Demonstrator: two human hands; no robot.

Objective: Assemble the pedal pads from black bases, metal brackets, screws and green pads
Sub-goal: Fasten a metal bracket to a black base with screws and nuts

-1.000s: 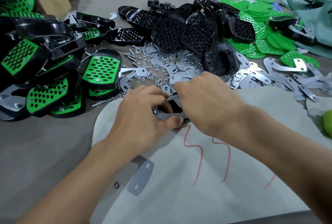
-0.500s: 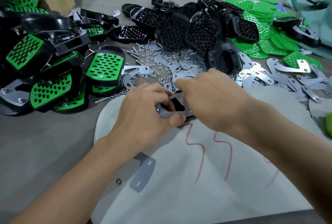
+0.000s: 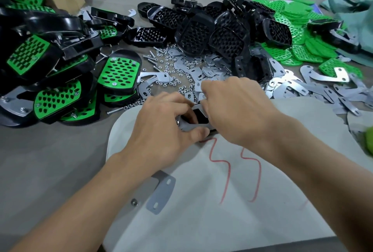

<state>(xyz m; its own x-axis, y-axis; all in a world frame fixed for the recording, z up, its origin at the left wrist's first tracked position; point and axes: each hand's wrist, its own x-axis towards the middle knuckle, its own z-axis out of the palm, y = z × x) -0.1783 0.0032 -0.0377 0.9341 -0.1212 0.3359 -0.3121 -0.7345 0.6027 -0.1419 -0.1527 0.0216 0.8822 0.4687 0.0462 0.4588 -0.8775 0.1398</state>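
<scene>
While left hand (image 3: 163, 130) fingers clamp the metal bracket (image 3: 189, 128), right hand (image 3: 236, 110) fingers pinch its far end.

Grey metal bracket (image 3: 188, 128), flat on black base (image 3: 199, 116)

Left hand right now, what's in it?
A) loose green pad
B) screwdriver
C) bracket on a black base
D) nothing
C: the left hand has its thumb pressed on a grey bracket laid over a black base, with its fingers curled round them. The right hand is at their far edge, fingertips hidden.
</scene>
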